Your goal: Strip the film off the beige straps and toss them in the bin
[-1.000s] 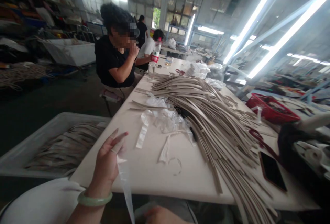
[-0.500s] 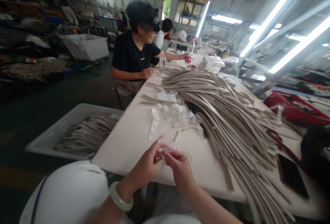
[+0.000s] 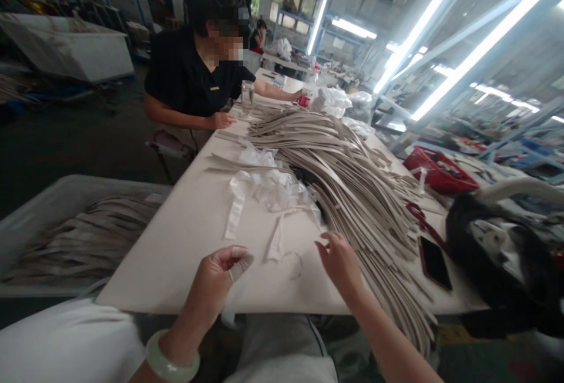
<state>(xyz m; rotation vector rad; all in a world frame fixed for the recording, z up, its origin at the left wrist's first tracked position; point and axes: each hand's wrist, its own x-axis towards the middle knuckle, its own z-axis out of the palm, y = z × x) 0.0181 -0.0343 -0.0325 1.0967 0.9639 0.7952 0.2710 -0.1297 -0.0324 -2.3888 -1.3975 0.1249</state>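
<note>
Found at far left, beside the table, a pale bin heaped with flat strips. Next, saw the left hand over the near edge, curled, with thumb and fingers drawn together and pale wrapping on a finger; could not tell whether pinching anything. Beyond it, saw a flat film strip lying on the table, running up to crumpled film, with a narrower film piece to the right. Judged the film very light, limp, slippery and easily torn; best taken by a free end, between thumb and forefinger. Then saw the right hand loosely bent, with a gap between thumb and finger and nothing visible in it. Lastly saw long straps, judged springy, heavy together, better lifted singly by one end.
</note>
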